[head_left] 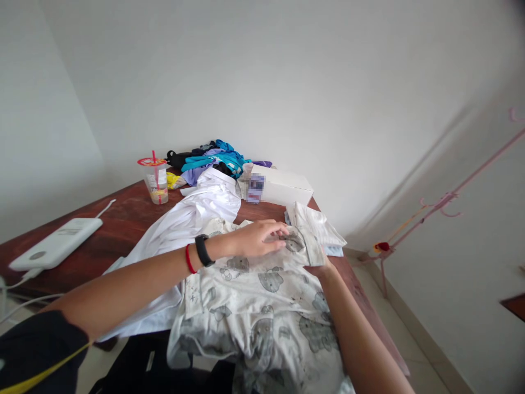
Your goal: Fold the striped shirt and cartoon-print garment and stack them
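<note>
A white garment with grey cat prints [262,306] lies spread over the near edge of a dark wooden table [118,219]. My left hand [260,238] rests on top of it near the collar, fingers pressed together on the cloth. My right hand [318,268] is mostly hidden under a folded flap of the same garment, gripping its edge. A black band and a red cord sit on my left wrist [199,253]. A plain white shirt [192,213] lies crumpled just left of the printed one.
At the back of the table are a heap of blue, purple and black clothes [217,156], a white box [283,186] and a plastic cup with a red straw [156,180]. A white power bank [55,243] with cable lies left. A pink rack [443,200] stands right.
</note>
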A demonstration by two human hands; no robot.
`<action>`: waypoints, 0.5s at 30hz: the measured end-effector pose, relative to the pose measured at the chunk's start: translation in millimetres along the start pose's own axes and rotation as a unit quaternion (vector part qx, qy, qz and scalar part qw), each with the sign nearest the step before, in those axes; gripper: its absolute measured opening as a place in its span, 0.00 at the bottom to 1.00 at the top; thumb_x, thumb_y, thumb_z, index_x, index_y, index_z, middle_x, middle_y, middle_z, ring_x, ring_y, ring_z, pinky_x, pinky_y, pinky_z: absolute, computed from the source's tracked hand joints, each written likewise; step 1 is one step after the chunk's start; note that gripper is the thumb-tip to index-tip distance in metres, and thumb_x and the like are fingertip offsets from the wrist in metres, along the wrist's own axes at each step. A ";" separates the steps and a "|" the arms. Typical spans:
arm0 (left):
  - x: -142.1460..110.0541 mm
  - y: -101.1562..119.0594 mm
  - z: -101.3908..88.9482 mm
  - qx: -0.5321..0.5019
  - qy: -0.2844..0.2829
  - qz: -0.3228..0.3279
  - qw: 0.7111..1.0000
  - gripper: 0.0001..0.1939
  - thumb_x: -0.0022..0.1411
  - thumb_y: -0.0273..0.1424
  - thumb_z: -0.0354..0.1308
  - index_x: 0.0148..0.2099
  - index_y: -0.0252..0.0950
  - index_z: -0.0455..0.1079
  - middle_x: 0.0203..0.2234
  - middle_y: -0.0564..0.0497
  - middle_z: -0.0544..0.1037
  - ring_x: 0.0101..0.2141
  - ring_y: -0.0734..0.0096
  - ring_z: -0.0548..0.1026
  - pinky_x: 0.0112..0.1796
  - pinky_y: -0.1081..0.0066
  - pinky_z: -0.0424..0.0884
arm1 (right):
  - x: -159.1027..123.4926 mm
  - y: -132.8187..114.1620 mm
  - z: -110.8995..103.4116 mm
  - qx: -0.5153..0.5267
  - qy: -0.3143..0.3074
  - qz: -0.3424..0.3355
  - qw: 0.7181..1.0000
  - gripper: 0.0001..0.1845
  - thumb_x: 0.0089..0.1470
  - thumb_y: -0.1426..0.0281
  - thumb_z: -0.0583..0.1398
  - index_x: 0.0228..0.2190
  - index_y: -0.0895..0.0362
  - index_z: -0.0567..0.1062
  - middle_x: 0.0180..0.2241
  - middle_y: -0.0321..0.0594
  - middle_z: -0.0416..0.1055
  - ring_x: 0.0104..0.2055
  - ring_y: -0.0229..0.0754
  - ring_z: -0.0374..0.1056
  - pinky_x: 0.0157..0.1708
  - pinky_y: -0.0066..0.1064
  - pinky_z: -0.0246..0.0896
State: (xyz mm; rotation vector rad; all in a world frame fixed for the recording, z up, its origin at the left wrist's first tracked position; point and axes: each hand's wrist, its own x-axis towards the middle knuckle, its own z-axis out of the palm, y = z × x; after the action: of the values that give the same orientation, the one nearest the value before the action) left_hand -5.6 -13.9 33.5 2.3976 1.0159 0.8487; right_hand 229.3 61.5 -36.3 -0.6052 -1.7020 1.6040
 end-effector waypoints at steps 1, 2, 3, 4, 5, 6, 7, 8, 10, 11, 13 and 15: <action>-2.9 -12.3 -2.9 0.021 -0.002 -0.027 0.999 0.19 0.70 0.40 0.56 0.58 0.37 0.69 0.54 0.42 0.77 0.54 0.57 0.75 0.55 0.61 0.68 | 1.9 1.9 1.4 0.025 0.013 0.005 1.000 0.33 0.57 0.45 0.60 0.56 0.49 0.77 0.55 0.44 0.77 0.65 0.59 0.64 0.67 0.51 0.55; -6.4 -24.8 -5.0 0.035 -0.011 -0.055 0.998 0.22 0.69 0.42 0.57 0.60 0.38 0.69 0.56 0.42 0.77 0.55 0.55 0.75 0.54 0.60 0.69 | 3.5 3.5 2.5 0.049 0.025 0.013 0.998 0.36 0.59 0.42 0.55 0.57 0.50 0.75 0.55 0.45 0.77 0.65 0.59 0.64 0.66 0.52 0.56; -10.5 -37.0 -6.2 0.044 -0.021 -0.081 0.996 0.23 0.67 0.43 0.58 0.60 0.40 0.69 0.56 0.42 0.77 0.54 0.54 0.76 0.53 0.60 0.70 | 4.6 4.5 3.2 0.076 0.037 0.025 0.996 0.38 0.60 0.39 0.52 0.58 0.51 0.75 0.55 0.46 0.77 0.65 0.59 0.64 0.65 0.52 0.58; -15.0 -48.4 -6.5 0.047 -0.030 -0.099 0.994 0.24 0.66 0.45 0.59 0.60 0.41 0.69 0.54 0.42 0.78 0.52 0.53 0.77 0.51 0.60 0.71 | 5.2 4.9 3.5 0.099 0.048 0.039 0.993 0.41 0.60 0.37 0.49 0.59 0.52 0.74 0.55 0.47 0.77 0.65 0.59 0.65 0.64 0.51 0.59; -19.8 -58.8 -5.8 0.045 -0.042 -0.113 0.992 0.25 0.64 0.46 0.60 0.59 0.43 0.70 0.53 0.43 0.79 0.49 0.53 0.78 0.48 0.61 0.72 | 5.3 4.5 3.5 0.115 0.053 0.057 0.990 0.45 0.59 0.35 0.47 0.59 0.53 0.74 0.55 0.47 0.77 0.64 0.59 0.66 0.63 0.49 0.60; -24.5 -67.7 -4.4 0.041 -0.053 -0.125 0.990 0.25 0.62 0.47 0.61 0.58 0.44 0.71 0.50 0.44 0.81 0.46 0.54 0.79 0.45 0.61 0.73 | 5.0 3.9 3.2 0.120 0.053 0.074 0.989 0.48 0.58 0.33 0.45 0.59 0.53 0.74 0.54 0.48 0.77 0.63 0.59 0.67 0.62 0.48 0.62; -29.1 -75.2 -2.5 0.036 -0.065 -0.133 0.988 0.24 0.61 0.48 0.62 0.56 0.45 0.72 0.47 0.45 0.82 0.43 0.55 0.80 0.43 0.62 0.73 | 4.4 3.2 2.9 0.117 0.053 0.090 0.988 0.50 0.57 0.31 0.43 0.59 0.53 0.74 0.53 0.48 0.78 0.62 0.59 0.68 0.60 0.48 0.64; -33.4 -81.3 -0.4 0.034 -0.073 -0.136 0.987 0.23 0.60 0.48 0.63 0.54 0.45 0.73 0.44 0.46 0.83 0.40 0.56 0.80 0.40 0.63 0.73 | 3.8 2.7 2.4 0.109 0.055 0.104 0.987 0.50 0.56 0.31 0.44 0.58 0.53 0.74 0.51 0.48 0.79 0.60 0.59 0.70 0.58 0.47 0.66; -40.9 -89.5 3.6 0.035 -0.065 -0.121 0.990 0.21 0.60 0.48 0.63 0.51 0.44 0.74 0.41 0.48 0.83 0.36 0.60 0.79 0.37 0.66 0.71 | 2.7 3.2 1.2 0.077 0.070 0.129 0.986 0.43 0.56 0.34 0.53 0.56 0.53 0.76 0.47 0.47 0.81 0.54 0.59 0.75 0.52 0.45 0.71; -44.0 -92.2 5.0 0.035 -0.052 -0.109 0.992 0.21 0.60 0.48 0.63 0.50 0.44 0.75 0.41 0.49 0.82 0.36 0.61 0.78 0.37 0.66 0.71 | 2.5 4.3 0.5 0.055 0.083 0.142 0.985 0.37 0.55 0.38 0.59 0.53 0.53 0.77 0.44 0.46 0.82 0.50 0.58 0.77 0.48 0.44 0.73; -49.2 -95.3 5.9 0.027 -0.022 -0.093 0.995 0.21 0.58 0.49 0.64 0.49 0.42 0.75 0.41 0.49 0.82 0.36 0.61 0.78 0.37 0.67 0.70 | 2.6 7.4 -1.0 0.011 0.107 0.168 0.980 0.28 0.52 0.48 0.67 0.46 0.55 0.80 0.39 0.45 0.83 0.42 0.56 0.79 0.40 0.41 0.74; -53.5 -96.0 4.6 0.006 -0.007 -0.097 0.995 0.22 0.56 0.51 0.65 0.45 0.41 0.76 0.36 0.49 0.81 0.34 0.61 0.77 0.35 0.66 0.68 | 3.1 10.0 -2.6 -0.024 0.119 0.191 0.974 0.23 0.50 0.51 0.70 0.39 0.56 0.81 0.36 0.45 0.83 0.37 0.54 0.79 0.36 0.38 0.74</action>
State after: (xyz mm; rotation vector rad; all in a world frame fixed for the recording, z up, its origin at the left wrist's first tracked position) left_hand -80.3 8.6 -44.1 2.2653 1.2282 0.7559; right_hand 228.0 66.6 -45.7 -1.1587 -1.5116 1.6690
